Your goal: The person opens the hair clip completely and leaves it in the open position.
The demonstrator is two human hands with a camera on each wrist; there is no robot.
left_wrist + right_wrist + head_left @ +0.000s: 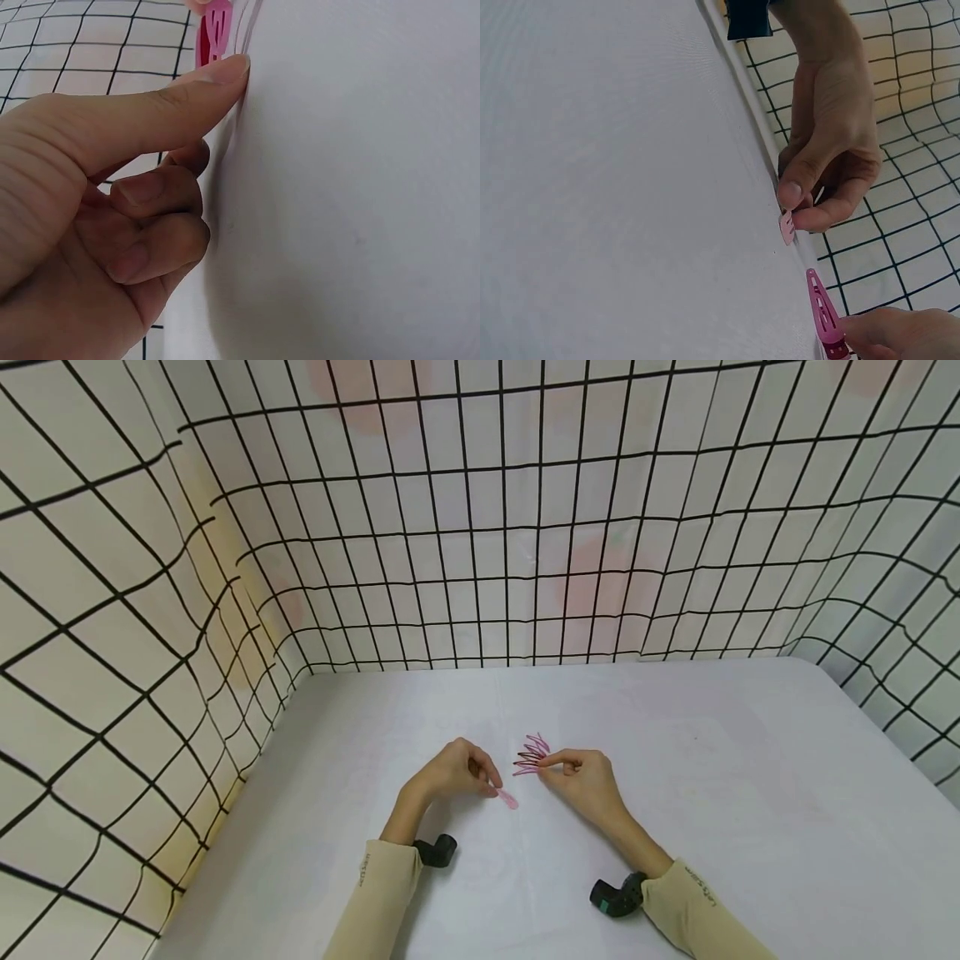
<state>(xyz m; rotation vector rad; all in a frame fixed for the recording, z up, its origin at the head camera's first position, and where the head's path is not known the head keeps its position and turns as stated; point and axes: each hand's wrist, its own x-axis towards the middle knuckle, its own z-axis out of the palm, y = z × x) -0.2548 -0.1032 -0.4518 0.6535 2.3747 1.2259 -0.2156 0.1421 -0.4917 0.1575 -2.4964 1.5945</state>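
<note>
Between the thumb and forefinger of my left hand [453,771] is one light pink snap hair clip [509,799], slanting down toward the table; the right wrist view shows its slotted end [787,228]. My right hand [587,783], a short way to the right, pinches several snap hair clips [530,759] spread like a fan, in pink and dark red. In the right wrist view the front clip of that fan [821,304] points toward the left hand's clip. Close up in the left wrist view, the thumb [199,94] hides most of its clip, and the lower fingers are curled.
A white-covered table [750,760] lies under both hands. Black wire grid panels [502,535] rise along its back and sides, with pale cloth behind them. Each wrist carries a black camera mount, one at the left sleeve [437,851] and one at the right [618,895].
</note>
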